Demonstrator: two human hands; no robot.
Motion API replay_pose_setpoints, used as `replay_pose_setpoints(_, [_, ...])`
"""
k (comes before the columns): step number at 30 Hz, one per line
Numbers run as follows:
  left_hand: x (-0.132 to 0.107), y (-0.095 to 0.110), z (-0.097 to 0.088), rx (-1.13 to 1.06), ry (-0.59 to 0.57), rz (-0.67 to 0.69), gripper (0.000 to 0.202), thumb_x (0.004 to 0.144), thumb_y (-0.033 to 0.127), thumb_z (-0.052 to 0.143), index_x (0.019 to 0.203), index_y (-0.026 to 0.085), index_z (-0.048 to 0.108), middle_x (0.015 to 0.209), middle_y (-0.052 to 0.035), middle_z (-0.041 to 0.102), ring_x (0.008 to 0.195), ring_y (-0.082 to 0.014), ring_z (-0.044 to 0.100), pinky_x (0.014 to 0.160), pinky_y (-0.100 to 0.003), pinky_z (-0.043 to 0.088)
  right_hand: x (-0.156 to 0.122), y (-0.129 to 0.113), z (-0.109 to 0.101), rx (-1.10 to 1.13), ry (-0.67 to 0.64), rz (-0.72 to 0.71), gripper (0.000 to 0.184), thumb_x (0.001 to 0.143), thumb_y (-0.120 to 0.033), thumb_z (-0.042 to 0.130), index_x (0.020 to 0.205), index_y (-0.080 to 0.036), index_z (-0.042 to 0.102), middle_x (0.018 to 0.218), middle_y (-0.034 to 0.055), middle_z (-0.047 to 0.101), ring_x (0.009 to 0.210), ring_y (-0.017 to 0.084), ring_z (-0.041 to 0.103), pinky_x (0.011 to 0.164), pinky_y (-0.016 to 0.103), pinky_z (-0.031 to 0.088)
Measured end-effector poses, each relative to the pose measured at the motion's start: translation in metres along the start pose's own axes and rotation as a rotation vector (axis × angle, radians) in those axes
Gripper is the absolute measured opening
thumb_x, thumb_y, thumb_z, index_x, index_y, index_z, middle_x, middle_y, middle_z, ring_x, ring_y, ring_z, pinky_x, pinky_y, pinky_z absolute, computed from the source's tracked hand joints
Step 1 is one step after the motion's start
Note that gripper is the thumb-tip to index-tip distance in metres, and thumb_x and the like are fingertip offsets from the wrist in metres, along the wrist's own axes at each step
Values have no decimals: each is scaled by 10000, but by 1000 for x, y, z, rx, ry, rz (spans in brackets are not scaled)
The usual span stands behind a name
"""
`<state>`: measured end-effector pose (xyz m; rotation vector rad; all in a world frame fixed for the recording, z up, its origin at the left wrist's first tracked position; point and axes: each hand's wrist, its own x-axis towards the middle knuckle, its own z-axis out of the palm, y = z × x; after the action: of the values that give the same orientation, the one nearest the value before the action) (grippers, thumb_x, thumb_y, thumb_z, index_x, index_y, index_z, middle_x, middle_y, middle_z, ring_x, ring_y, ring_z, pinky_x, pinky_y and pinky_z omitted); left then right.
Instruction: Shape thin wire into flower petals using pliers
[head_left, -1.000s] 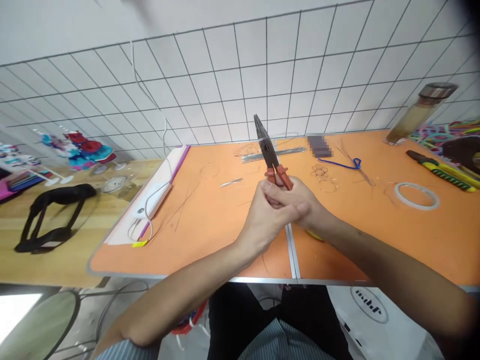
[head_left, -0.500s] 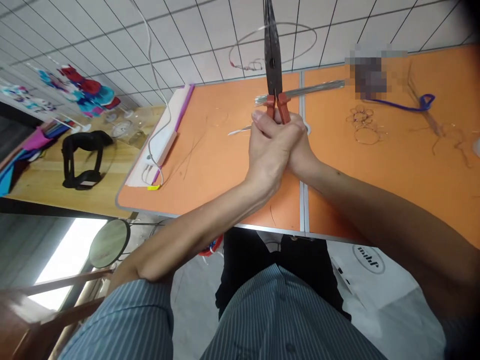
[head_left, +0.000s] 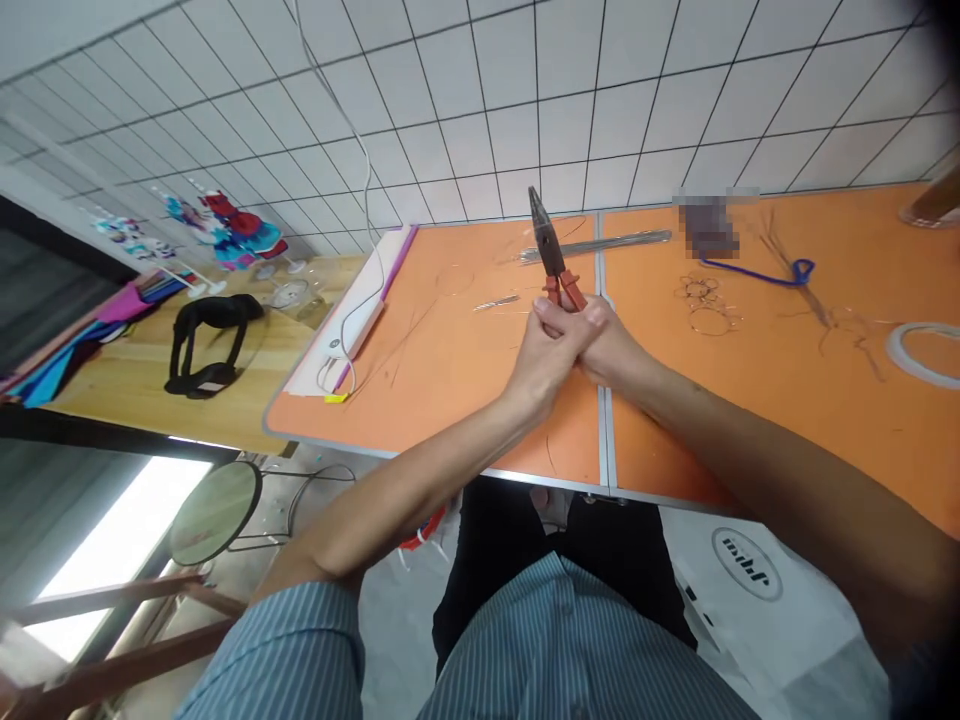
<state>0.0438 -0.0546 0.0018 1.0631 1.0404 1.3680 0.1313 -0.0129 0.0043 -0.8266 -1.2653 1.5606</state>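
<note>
Long-nose pliers (head_left: 550,245) with red handles point up and away over the orange table (head_left: 465,370). My left hand (head_left: 541,352) and my right hand (head_left: 616,345) are clasped together around the handles, both closed. The pliers' jaws look pressed together; a faint thin wire shows near them, and I cannot tell whether they grip it. Behind the pliers lies a bundle of straight silvery wires (head_left: 630,241). A slim pointed metal tool (head_left: 496,302) rests to the left of my hands.
Bent wire loops (head_left: 712,318) and a blue cord (head_left: 761,275) lie on the right, with a white ring-shaped coil (head_left: 919,355) beyond. At left are a white power strip (head_left: 360,340) with its cable and a black strap frame (head_left: 210,345). A tiled wall (head_left: 510,120) stands behind.
Both hands and the pliers have come down, and the pliers now tilt further away from me. The wire loop seen around the jaws earlier is now barely visible. The view has shifted upward.
</note>
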Motion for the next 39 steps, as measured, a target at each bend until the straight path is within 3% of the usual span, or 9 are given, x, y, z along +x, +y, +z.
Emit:
replay_pose_setpoints(2, [0,1,-23,7,6,9,592,862,571,885,1298,272,618,1131,-81,697,1071,-245,725,920,-382,608,-11,-7,-10,-49,-55,83,542,767,-620,947,779,-239,561,618,-59,446,519,101,360,437,262,289])
replay_pose_setpoints(6, [8,19,-61,119,135,269,939,704,476,1025,1506,370,550,1545,-125,572,1329,-275,660,1045,-369,560,-36,-24,-21,-70,-137,225,511,822,-614,923,848,-233,583,672,-38,537,521,96,425,451,247,384])
replay_pose_setpoints(12, [23,38,-58,80,-19,135,663,763,253,942,1379,342,715,1573,-95,634,1058,-217,750,845,-298,620,-53,-31,-28,14,-203,375,479,812,-597,933,895,-209,664,685,-26,590,518,105,504,468,254,488])
replay_pose_setpoints(16, [37,23,-50,50,-105,124,607,766,209,913,1340,312,741,1434,-93,737,946,-199,762,766,-282,619,-54,-31,-32,69,-200,433,445,833,-547,928,961,-203,677,694,-25,626,530,113,539,480,255,530])
replay_pose_setpoints(21, [49,3,-53,132,-218,188,210,930,352,797,1092,219,817,1125,-85,831,909,-199,769,764,-285,621,-51,-27,-38,128,-220,497,386,910,-529,860,1053,-199,720,761,0,689,587,143,633,571,300,601])
replay_pose_setpoints(24, [47,0,-53,172,-210,189,202,977,395,751,1020,215,834,1028,-72,835,877,-194,769,765,-286,619,-47,-22,-44,85,-199,480,392,950,-561,810,1106,-204,770,910,57,750,740,178,714,666,307,615])
replay_pose_setpoints(30, [44,-3,-51,156,-165,170,258,964,458,770,909,217,842,931,-64,822,830,-199,765,718,-289,610,-42,-18,-54,-84,-186,434,419,970,-608,763,1130,-223,804,882,59,745,595,143,611,460,279,413])
replay_pose_setpoints(35, [50,-7,-55,139,-80,114,242,930,439,800,924,199,835,961,-68,834,825,-191,771,663,-259,598,-42,-33,-52,-24,-327,552,459,929,-584,815,1147,-183,761,1086,156,795,977,285,799,598,287,550])
replay_pose_setpoints(39, [55,-7,-65,36,-73,49,267,911,427,827,1009,179,831,1042,-89,845,805,-166,783,687,-254,622,-58,-44,-64,-114,-363,579,509,930,-605,794,1255,-214,774,1203,186,789,979,308,803,624,333,573])
